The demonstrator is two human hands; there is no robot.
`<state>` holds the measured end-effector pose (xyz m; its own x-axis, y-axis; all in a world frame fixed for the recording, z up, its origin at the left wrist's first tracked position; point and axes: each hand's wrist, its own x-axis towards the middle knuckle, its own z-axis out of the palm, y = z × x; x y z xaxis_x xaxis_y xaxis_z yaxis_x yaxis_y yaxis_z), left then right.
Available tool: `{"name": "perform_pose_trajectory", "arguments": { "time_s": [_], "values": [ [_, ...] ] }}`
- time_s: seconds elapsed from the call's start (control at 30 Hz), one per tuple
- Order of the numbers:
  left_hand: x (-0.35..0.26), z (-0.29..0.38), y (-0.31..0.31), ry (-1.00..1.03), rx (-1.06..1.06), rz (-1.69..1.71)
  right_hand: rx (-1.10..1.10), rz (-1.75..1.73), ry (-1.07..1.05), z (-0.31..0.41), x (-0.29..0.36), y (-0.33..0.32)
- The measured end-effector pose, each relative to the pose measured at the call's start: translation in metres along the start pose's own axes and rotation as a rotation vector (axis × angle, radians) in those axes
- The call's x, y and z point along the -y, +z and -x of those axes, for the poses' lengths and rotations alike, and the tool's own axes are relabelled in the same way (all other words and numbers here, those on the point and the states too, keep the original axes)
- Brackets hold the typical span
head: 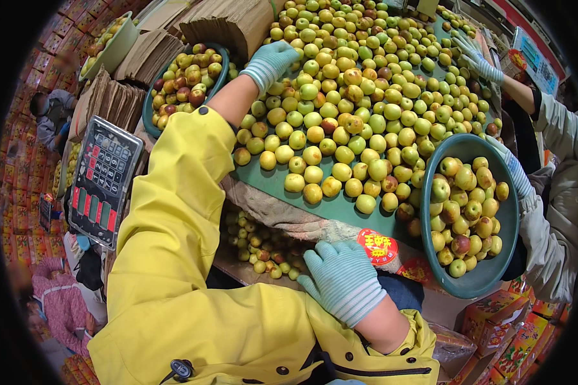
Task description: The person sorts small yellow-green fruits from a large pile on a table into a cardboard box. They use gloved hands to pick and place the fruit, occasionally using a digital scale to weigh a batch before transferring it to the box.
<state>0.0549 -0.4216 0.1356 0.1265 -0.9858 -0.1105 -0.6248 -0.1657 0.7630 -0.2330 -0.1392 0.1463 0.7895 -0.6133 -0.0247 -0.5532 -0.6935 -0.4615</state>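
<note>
A broad heap of yellow-green jujubes (pixel 347 91), some with reddish-brown patches, covers a green sorting surface (pixel 269 178). My left hand (pixel 273 60), in a striped light-green knit glove, reaches to the heap's left side. Its fingers curl down and their tips are hidden, so a held fruit cannot be made out. My right hand (pixel 344 276), gloved alike, lies back-up at the near edge, fingers slightly apart, beside the cloth padding (pixel 279 211) and a round red sticker (pixel 378 246). A green basin (pixel 426 211) of jujubes stands at the right.
A second basin (pixel 147 113) of jujubes, stacks of brown paper (pixel 229 29) and a scale's keypad panel (pixel 105 180) are at left. More jujubes (pixel 262 240) lie below the edge. A co-worker's gloved hands (pixel 479 60) are at right. Printed cartons (pixel 496 317) stand lower right.
</note>
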Motion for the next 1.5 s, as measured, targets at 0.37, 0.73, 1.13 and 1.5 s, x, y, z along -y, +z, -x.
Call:
{"name": "perform_pose_trajectory", "arguments": {
  "time_s": [0.37,0.73,1.13,1.5],
  "values": [
    [-0.075,0.032,0.095,0.299,0.126,-0.755,-0.011,-0.010,0.009,0.002,0.000,0.008],
    [-0.068,-0.029,0.084,0.547,0.425,-0.827,0.009,0.041,0.000,0.006,0.002,0.002],
    [-0.108,-0.060,0.142,0.353,0.397,-0.246,0.021,0.042,0.016,0.009,-0.002,0.005],
    [-0.084,0.011,0.087,0.163,0.467,0.468,0.034,0.006,0.004,0.010,-0.002,-0.006]
  ]
}}
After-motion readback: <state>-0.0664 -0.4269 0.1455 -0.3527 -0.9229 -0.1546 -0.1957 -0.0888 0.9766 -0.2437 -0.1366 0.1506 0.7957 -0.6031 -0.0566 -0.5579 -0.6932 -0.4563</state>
